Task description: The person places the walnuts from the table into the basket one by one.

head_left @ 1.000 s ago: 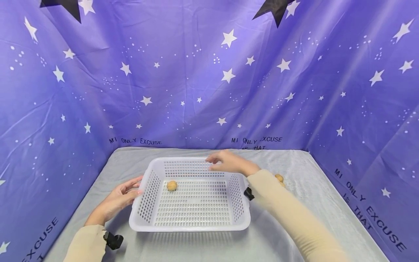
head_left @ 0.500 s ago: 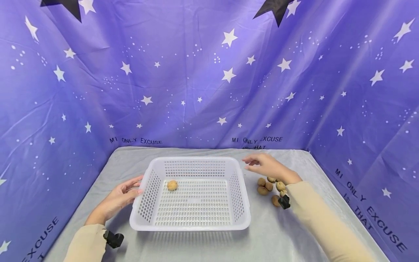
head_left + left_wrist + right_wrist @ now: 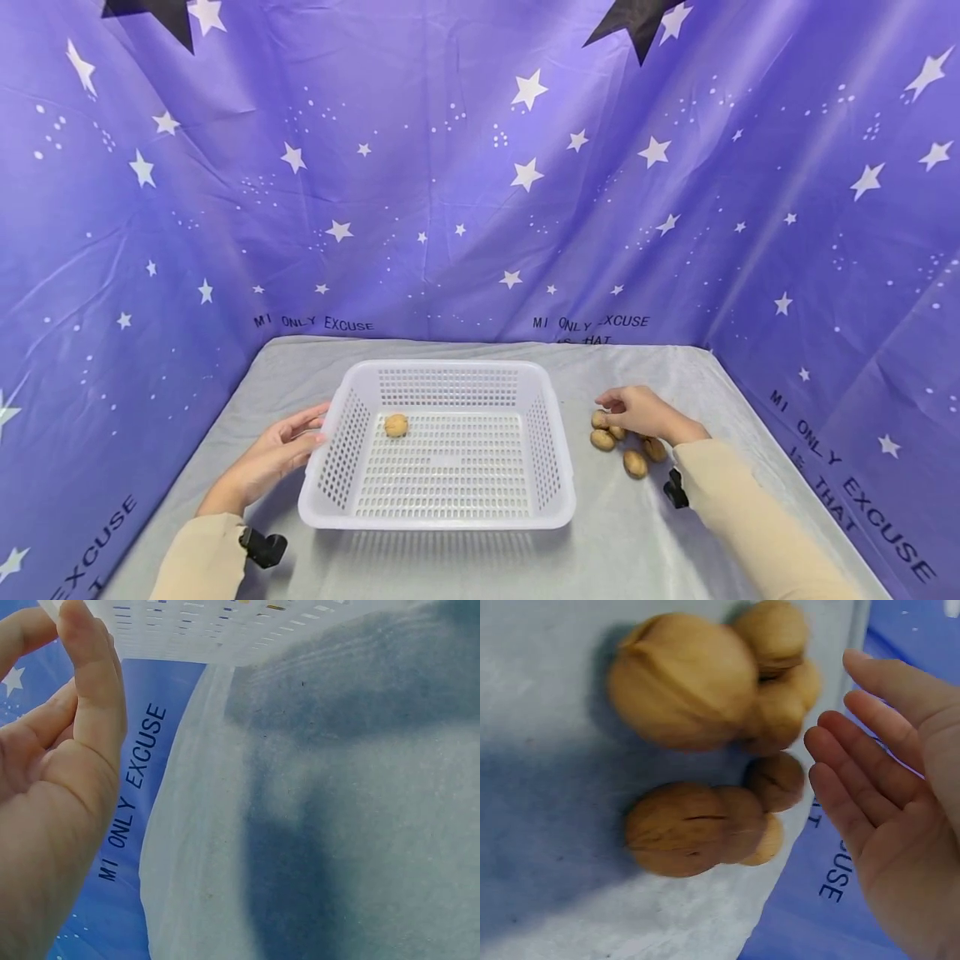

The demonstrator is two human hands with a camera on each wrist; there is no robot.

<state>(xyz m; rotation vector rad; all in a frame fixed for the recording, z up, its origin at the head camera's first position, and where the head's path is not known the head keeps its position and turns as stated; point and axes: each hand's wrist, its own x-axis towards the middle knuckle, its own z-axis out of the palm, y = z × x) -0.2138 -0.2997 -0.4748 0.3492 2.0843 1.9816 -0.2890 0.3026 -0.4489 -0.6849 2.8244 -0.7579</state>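
Note:
A white plastic basket with slotted walls sits on the cloth-covered table, one walnut lying on its floor toward the left. My left hand rests its fingertips against the basket's left side, fingers mostly straight; the left wrist view has its thumb up by the slotted wall. To the right of the basket, my right hand hovers over a cluster of several walnuts, partly hiding them. In the right wrist view its fingers are spread loosely with nothing in them, close beside the walnuts.
Grey cloth covers the table. A purple curtain with stars hangs along the back and both sides. Each wrist carries a small black camera, seen at the left cuff and the right cuff.
My right hand has moved from over the basket's back rim rightward, then down toward the walnuts, uncovering some of them. The left hand, basket and walnut inside stay put.

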